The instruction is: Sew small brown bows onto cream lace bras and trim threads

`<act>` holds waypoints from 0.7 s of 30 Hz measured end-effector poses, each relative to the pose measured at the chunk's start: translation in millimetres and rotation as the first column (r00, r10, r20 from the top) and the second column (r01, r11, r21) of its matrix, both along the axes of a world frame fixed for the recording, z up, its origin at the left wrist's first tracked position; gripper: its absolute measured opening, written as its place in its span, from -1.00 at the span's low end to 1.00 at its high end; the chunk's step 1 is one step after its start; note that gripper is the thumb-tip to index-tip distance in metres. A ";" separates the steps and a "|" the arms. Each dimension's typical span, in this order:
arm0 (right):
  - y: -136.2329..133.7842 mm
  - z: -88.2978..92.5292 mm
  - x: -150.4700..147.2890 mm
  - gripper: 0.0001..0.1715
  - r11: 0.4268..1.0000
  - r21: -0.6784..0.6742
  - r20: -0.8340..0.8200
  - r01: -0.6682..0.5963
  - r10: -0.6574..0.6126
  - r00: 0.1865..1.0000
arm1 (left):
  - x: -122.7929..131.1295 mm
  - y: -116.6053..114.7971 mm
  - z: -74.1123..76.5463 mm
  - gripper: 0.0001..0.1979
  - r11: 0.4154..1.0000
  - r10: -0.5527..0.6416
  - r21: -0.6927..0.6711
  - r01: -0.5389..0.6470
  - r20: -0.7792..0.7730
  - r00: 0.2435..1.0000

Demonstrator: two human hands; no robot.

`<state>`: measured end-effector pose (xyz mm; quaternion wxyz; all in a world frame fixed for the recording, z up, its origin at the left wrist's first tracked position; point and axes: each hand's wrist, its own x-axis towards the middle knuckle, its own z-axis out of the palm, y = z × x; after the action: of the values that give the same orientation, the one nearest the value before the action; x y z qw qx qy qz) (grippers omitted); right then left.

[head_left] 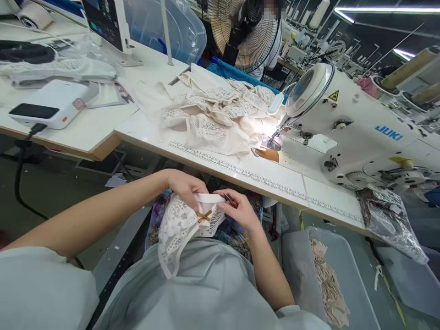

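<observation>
Over my lap I hold a cream lace garment (178, 229) with a white elastic band and a small tan bow (204, 216). My left hand (184, 185) is closed on the garment's upper edge, thumb near the bow. My right hand (240, 211) is closed round a small thread snipper (229, 200), its tip close to the elastic band.
A white JUKI sewing machine (350, 133) stands on the table (240, 172) at right, its lamp lighting a heap of cream lace pieces (213, 114). A grey bin (302, 266) of cut pieces sits at lower right. A white device (51, 107), a fan (247, 32) and another person lie beyond.
</observation>
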<state>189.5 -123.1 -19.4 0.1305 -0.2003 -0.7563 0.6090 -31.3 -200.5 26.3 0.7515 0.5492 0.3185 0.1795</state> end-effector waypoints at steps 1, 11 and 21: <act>0.6 0.5 -1.3 -0.53 1.000 -0.016 0.015 -0.016 0.016 1.000 | -2.4 -2.3 -0.5 -0.69 1.000 0.014 -0.022 -0.014 0.004 1.000; 2.1 -10.9 -10.4 -0.54 0.987 -0.148 0.061 -0.068 0.078 0.995 | -22.4 -37.0 -19.9 -0.66 0.968 0.218 -0.117 -0.221 -0.036 0.975; -0.5 -15.2 -16.6 -0.50 0.988 -0.143 0.080 -0.060 0.072 0.994 | -23.4 -47.2 -40.5 -0.60 0.963 0.247 -0.100 -0.250 -0.047 0.968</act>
<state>172.9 -123.6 -34.6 0.0635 -0.2095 -0.7227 0.6556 -54.6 -247.7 -14.2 0.7455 0.4675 0.4066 0.2459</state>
